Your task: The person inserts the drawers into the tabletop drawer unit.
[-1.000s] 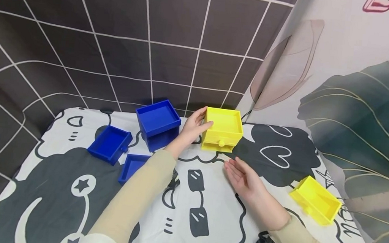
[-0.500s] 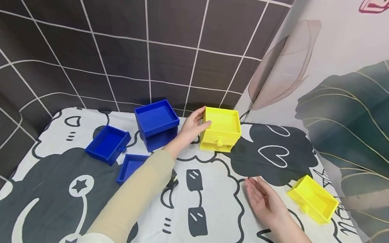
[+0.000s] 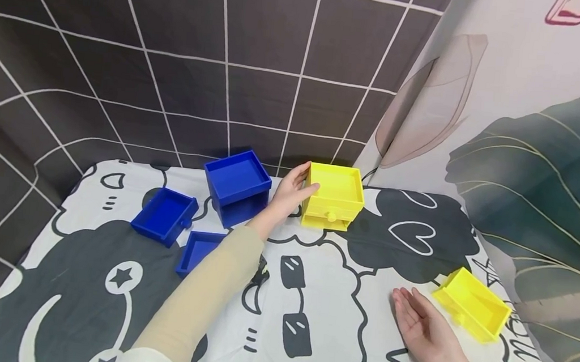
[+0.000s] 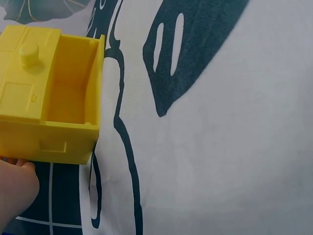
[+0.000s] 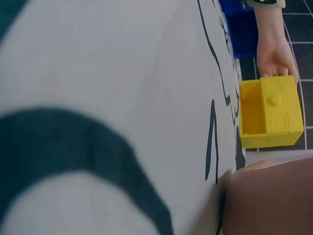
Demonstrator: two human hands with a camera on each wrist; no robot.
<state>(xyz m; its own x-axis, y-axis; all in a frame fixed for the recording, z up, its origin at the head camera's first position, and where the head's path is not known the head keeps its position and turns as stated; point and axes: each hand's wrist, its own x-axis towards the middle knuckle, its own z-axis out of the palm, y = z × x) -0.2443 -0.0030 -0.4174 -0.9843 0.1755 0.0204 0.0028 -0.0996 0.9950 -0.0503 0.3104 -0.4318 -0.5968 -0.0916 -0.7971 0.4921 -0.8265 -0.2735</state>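
Note:
Near the dark wall stands a yellow cabinet [image 3: 335,184] with a raised rim on top, a knobbed drawer in its upper slot and an open lower slot. My left hand [image 3: 286,196] holds its left side, thumb over the rim; in the left wrist view the hand [image 4: 17,188] is against the cabinet [image 4: 29,139]. Palm turned up and inward, my right hand [image 3: 426,331] is empty, just left of a loose yellow drawer [image 3: 472,303]. The right wrist view shows the cabinet [image 5: 281,107], my left hand [image 5: 275,56] and part of my right hand [image 5: 269,196].
A blue cabinet [image 3: 237,182] with an open front stands left of the yellow one. Two blue drawers [image 3: 163,216] [image 3: 197,250] lie in front and to its left, the nearer partly hidden by my left sleeve [image 3: 204,293]. A patterned cloth [image 3: 331,303] covers the surface.
My right hand has moved away from in front of the yellow cabinet, right and toward me, near the loose yellow drawer. My left hand has stayed on the cabinet.

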